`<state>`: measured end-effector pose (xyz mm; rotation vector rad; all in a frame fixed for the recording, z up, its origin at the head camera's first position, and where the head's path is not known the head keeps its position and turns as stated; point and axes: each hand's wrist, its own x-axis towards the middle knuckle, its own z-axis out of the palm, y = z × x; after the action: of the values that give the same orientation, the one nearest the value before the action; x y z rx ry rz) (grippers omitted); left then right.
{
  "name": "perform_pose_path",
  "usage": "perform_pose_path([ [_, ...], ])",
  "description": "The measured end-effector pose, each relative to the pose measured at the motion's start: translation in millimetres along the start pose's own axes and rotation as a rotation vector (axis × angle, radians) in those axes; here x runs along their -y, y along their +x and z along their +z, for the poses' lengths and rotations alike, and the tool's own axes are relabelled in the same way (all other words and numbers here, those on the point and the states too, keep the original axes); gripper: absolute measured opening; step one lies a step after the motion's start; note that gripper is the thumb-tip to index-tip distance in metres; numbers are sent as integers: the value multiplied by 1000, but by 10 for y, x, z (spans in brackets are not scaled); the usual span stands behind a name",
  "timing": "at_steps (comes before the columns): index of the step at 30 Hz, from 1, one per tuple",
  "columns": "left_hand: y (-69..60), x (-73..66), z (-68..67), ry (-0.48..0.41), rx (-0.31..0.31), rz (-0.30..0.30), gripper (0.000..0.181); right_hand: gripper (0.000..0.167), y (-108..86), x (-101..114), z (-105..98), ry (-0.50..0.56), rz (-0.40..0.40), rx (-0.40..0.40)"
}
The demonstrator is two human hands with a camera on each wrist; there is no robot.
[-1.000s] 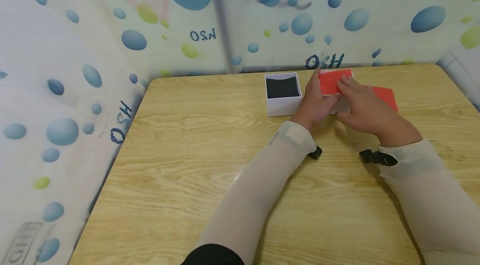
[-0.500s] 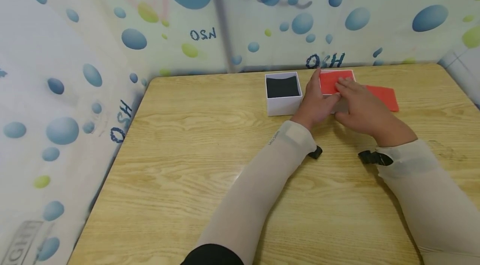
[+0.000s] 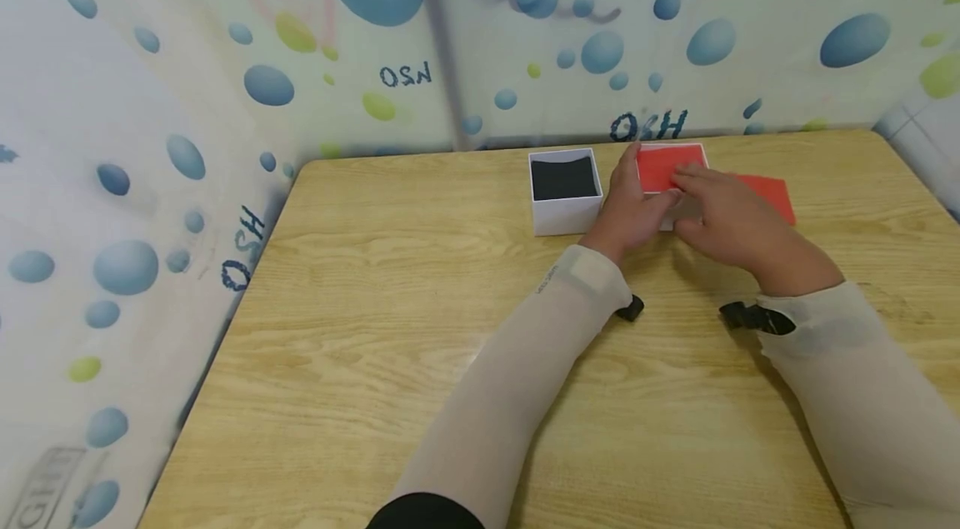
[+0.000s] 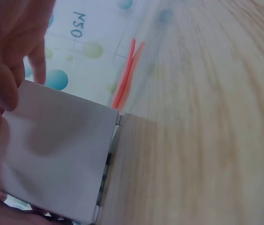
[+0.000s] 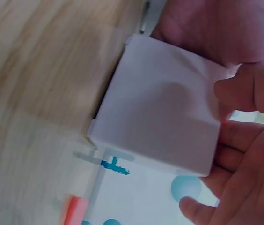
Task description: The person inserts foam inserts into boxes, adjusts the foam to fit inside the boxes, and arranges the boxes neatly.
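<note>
In the head view, a white box stands near the table's back edge with a flat red sheet at its top. My left hand grips this box, its fingers along the left side and its thumb at the front rim. My right hand lays its fingers on the red sheet from the right. Both wrist views show the box's plain white front between the hands. A second red flat piece lies on the table, partly behind my right hand.
Left of my left hand stands another white box with a black lining inside. The wooden table ends at a patterned backdrop printed with blue and green dots.
The view has shifted slightly. Right fingers have slid a little toward the front on the red sheet; my left hand keeps its grip.
</note>
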<state>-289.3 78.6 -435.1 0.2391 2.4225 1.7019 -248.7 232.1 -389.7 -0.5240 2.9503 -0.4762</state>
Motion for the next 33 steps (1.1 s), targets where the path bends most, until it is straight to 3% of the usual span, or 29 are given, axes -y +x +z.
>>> perform_pose_path([
  [9, -25, -13, -5, -12, -8, 6, 91, 61, -3, 43, 16, -27, -14, -44],
  [23, 9, -23, -1, -17, -8, 9, 86, 69, 37, 30, 71, -23, 11, -10],
  [33, -9, -24, 7, -38, 4, -3, 85, 64, 26, 58, 111, -29, 26, -21],
])
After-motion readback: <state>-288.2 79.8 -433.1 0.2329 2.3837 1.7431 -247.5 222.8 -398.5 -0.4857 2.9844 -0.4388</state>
